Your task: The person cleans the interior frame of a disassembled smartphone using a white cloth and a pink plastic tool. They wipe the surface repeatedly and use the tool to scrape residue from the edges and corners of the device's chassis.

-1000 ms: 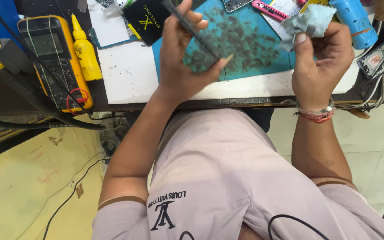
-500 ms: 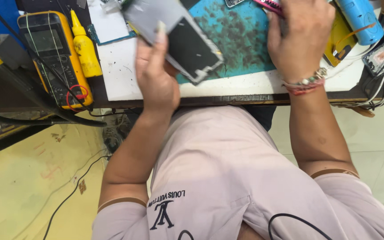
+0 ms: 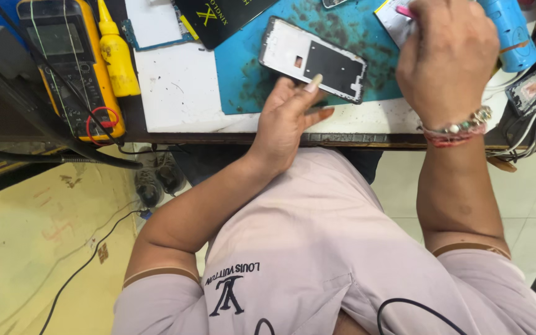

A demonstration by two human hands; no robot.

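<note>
A dark-edged workbench [image 3: 367, 139] carries a stained blue work mat [image 3: 243, 68] beside a white sheet [image 3: 175, 87]. A phone frame [image 3: 312, 59] lies on the mat. At the left sit a yellow multimeter [image 3: 69, 62] and a yellow squeeze bottle [image 3: 118, 53].

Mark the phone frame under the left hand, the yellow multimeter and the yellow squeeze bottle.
phone frame [image 3: 336, 62], head view, on its dark inner panel.
yellow multimeter [image 3: 63, 62], head view, on its face below the screen.
yellow squeeze bottle [image 3: 119, 62], head view, on its body.
</note>
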